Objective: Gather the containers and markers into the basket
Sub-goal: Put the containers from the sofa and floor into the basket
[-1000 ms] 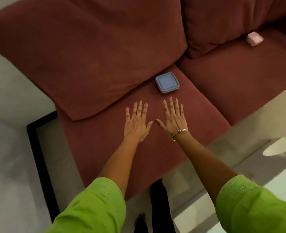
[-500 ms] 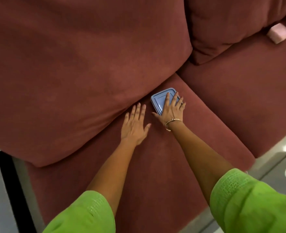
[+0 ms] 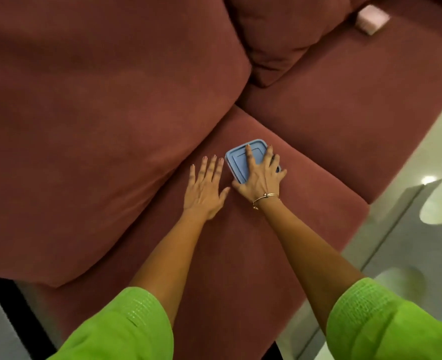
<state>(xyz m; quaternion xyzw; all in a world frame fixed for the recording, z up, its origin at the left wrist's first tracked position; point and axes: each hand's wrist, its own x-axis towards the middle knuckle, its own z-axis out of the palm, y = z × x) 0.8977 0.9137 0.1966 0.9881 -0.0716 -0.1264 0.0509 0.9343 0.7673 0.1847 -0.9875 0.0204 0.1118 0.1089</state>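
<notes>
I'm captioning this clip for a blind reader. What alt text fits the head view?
A person's right hand presses on a blue lidded container on a dark red sofa, while the left hand lies flat beside it. A pink container sits farther back on the right.
</notes>
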